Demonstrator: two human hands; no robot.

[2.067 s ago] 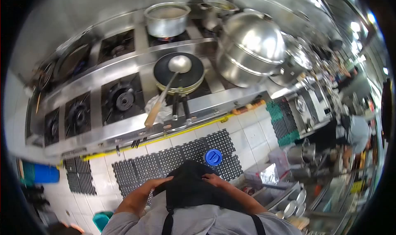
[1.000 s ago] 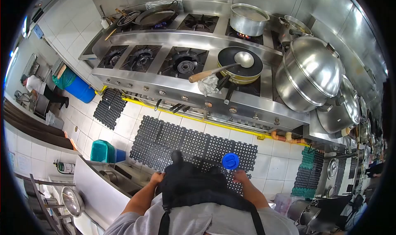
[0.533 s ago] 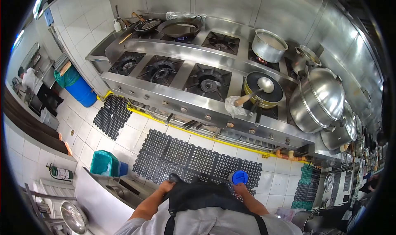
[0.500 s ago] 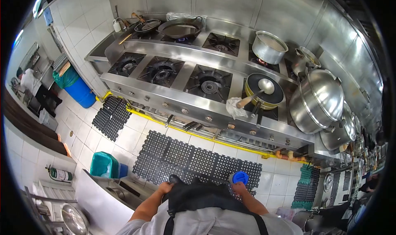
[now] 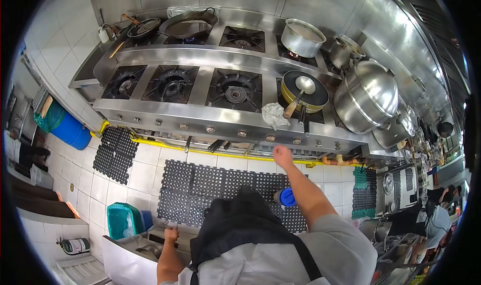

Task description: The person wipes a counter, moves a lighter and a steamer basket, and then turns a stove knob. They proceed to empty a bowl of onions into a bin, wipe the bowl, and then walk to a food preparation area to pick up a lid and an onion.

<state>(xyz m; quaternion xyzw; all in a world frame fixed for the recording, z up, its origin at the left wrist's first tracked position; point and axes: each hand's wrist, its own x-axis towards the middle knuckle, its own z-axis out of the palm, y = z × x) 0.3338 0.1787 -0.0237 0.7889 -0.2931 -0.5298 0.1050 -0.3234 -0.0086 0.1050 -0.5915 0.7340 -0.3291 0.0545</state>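
Note:
My right hand [image 5: 282,156] is raised and stretched out towards the front of the steel stove [image 5: 165,112], below a white cloth [image 5: 274,115] and a black pan [image 5: 304,90] with a ladle resting in it. It holds nothing that I can see. My left hand [image 5: 172,234] is down at my side, on the edge of a steel counter [image 5: 128,252] behind me. A black apron [image 5: 240,225] covers my front.
A pot [image 5: 300,37] stands on a lit back burner, and large steel steamers [image 5: 368,94] at the stove's right end. Black floor mats [image 5: 220,185], a blue lid [image 5: 287,197], a teal bin [image 5: 122,220] and a blue barrel [image 5: 70,129] are on the tiled floor. Another person [image 5: 433,220] works at the far right.
My right hand left the apron and reached forward towards the stove. My left hand dropped from the apron to the counter edge. My view swung slightly right.

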